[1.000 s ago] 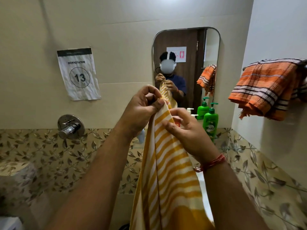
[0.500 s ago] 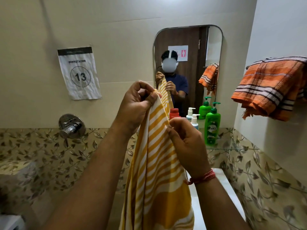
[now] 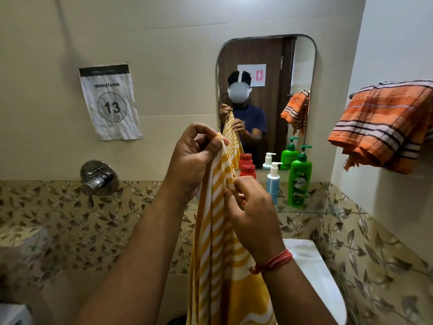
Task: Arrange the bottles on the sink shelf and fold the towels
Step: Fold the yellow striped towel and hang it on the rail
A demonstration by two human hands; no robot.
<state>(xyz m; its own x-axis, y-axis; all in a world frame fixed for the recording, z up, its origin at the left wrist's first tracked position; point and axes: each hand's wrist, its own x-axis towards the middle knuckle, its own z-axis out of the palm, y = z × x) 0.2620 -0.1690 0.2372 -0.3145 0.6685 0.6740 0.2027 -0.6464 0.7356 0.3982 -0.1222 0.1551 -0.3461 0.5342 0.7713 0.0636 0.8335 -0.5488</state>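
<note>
Before the mirror (image 3: 267, 66), at chest height: yellow striped towel (image 3: 218, 242) hung lengthwise, pinched at its top corner by left hand (image 3: 194, 158), thumb against curled fingers. Lower down, edge of the cloth pinched by right hand (image 3: 253, 219), fingers curled round it. On the glass shelf (image 3: 328, 211) behind: green pump bottle (image 3: 300, 181), blue pump bottle (image 3: 273, 181), red bottle (image 3: 247, 171), upright, close together. On the right wall, draped: orange striped towel (image 3: 384, 125).

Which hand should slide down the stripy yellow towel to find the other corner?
Probably the right hand. It already pinches the yellow towel lower down its edge, while the left hand holds the top corner up.
</note>
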